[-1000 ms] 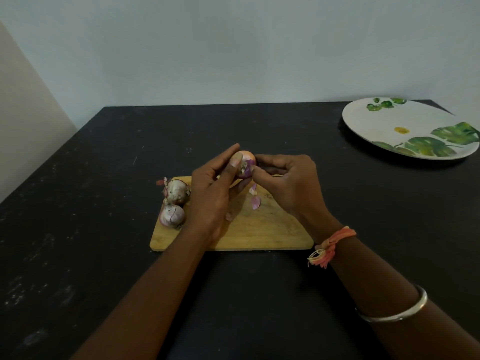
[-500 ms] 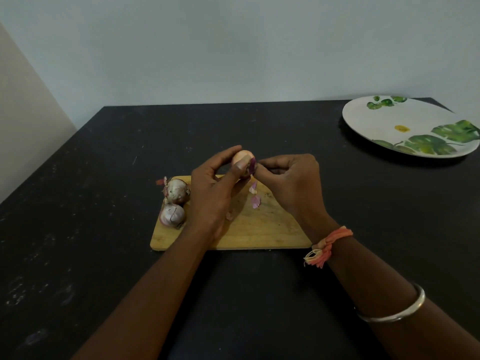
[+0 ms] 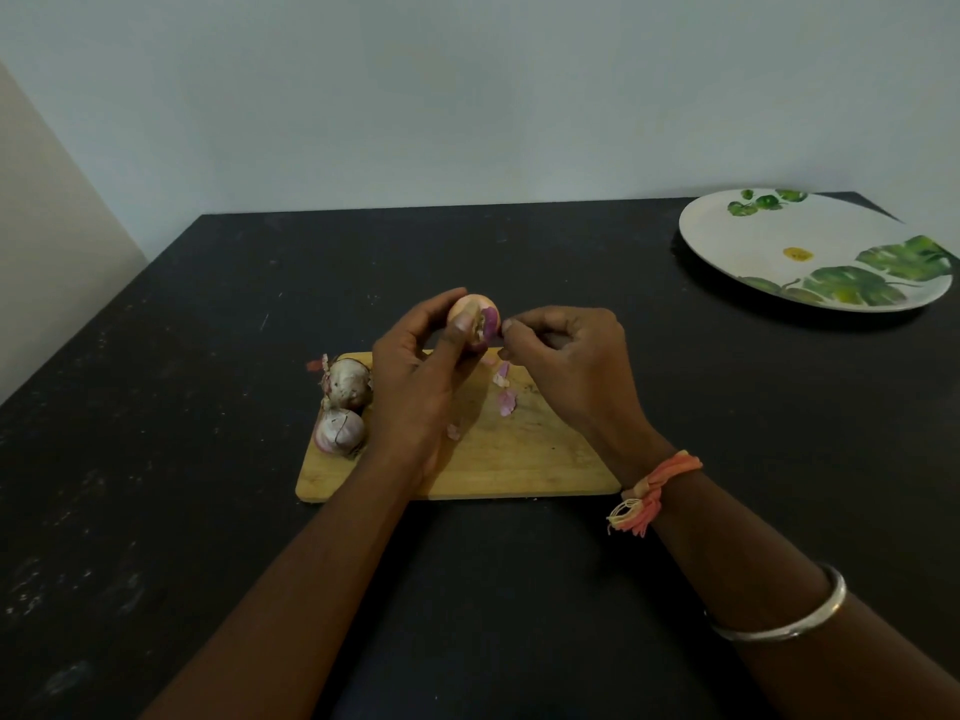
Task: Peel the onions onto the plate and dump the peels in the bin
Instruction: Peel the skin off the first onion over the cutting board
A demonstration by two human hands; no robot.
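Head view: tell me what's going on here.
A person is peeling onions above a board on a dark table. The left-hand grip holds an onion while the right-hand grip pinches at its side. Peel bits lie on the board, with two unpeeled onions at its left end. The plate, far right, holds no onion yet.

Black speckled bench (image 3: 208,459). Wooden cutting board (image 3: 545,459) flat near centre. Leaf-print plate (image 3: 753,241) at far right corner, well apart from board.
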